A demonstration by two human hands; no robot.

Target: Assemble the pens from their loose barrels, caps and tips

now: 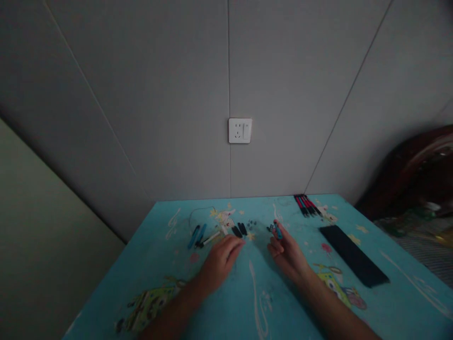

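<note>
My right hand (288, 252) is raised above the table, with a short blue pen part (278, 231) pinched between thumb and fingers. My left hand (222, 257) hovers to its left, fingers curled together; whatever they hold, if anything, is hidden. Just beyond the left hand lie short black pen parts (242, 229). Left of them rest a white stick-like part (211, 238) and a blue tube (200, 235) beside dark pieces. Small grey bits (251, 223) are scattered between the hands, and tiny black pieces (270, 228) sit beside the right fingertips.
Several red-and-black pens (307, 206) lie in a row at the back right. A flat dark strip (354, 255) lies on the right of the blue patterned tablecloth (233, 302). Behind the table stands a grey wall with a white socket (240, 131).
</note>
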